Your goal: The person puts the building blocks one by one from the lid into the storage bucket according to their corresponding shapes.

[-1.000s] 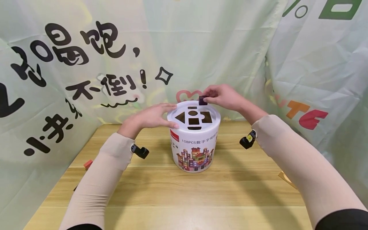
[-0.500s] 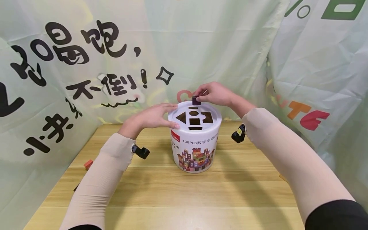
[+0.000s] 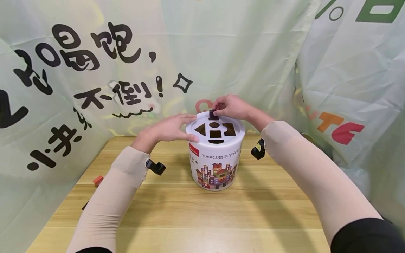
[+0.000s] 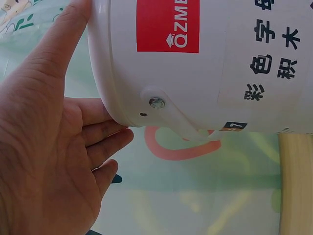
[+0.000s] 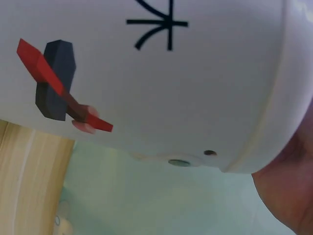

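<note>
At the back edge of the lid point(image 3: 202, 118), in the head view, the right hand point(image 3: 232, 106) pinches a dark block point(image 3: 212, 115) between the thumb and the fingers, so this grip is narrow. In the earlier pictures the block was first above the right part of the rim, then behind the rear slot, which one could see; now it is lower and covers the place of this slot. For the work this seems to mean that the carrying is over and the fitting has begun, although it cannot be told whether the block has already entered. The left hand point(image 3: 171, 128) has stayed at the left rim of the white bucket point(image 3: 202, 149), its thumb and fingers spread wide, probably to keep it steady. On the table point(image 3: 177, 218), a red block point(image 3: 98, 181) lies well apart, near the left sleeve point(image 3: 124, 175). In the left wrist view, the same hand touches the rim, near the bolt point(image 4: 157, 103) of the handle point(image 4: 183, 122). In the right wrist view, the bucket wall hides most of the right hand, and neither the pinched block nor the grip is visible there.
</note>
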The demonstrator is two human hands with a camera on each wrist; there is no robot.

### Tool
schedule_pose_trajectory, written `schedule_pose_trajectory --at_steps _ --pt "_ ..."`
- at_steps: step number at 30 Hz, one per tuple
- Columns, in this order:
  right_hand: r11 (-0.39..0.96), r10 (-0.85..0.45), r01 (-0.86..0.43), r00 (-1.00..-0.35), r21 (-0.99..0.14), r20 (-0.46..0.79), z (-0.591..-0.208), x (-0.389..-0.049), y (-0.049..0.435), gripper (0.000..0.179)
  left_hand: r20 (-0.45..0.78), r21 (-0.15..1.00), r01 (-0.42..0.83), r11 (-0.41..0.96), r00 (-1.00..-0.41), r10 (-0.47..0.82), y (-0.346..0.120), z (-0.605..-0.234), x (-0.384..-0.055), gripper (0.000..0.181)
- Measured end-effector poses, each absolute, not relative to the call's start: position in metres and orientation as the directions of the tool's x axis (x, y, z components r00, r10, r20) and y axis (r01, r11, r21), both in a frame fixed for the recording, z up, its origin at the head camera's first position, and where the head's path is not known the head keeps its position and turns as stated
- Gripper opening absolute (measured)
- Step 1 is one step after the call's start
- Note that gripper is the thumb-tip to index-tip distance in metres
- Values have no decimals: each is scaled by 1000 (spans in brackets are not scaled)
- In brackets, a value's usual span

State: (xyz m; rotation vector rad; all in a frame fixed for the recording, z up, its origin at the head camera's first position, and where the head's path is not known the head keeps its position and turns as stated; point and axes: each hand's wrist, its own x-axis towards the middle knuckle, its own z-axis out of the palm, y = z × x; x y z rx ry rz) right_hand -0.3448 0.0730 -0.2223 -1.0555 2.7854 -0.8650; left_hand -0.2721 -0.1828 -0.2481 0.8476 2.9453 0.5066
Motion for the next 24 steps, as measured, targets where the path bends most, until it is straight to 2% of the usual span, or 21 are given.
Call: schedule_pose_trajectory --at_steps 15,24 --pt "645 -644 -634 -752 -428 144 -224 -345 76 21 59 318 514 796 -849 525 -183 -249 -274 99" --pt "634 -642 -636 -750 -441 158 -221 -340 90 19 58 313 525 791 -842 536 -182 -249 -273 98"
